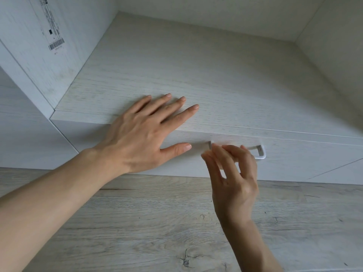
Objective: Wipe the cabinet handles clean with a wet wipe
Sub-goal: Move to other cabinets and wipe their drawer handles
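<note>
Grey wood-grain floor (pixel 157 222) beneath pale cabinet (pixel 206 65) with barcode label (pixel 56 44)

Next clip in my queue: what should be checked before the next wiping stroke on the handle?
1. Left hand flat on cabinet top: ok.
2. Right hand at the handle: ok.
3. Wipe held in that hand: cannot tell, fingers blurred.
4. Handle's right end uncovered: ok.
5. Handle clean: cannot tell.
</note>
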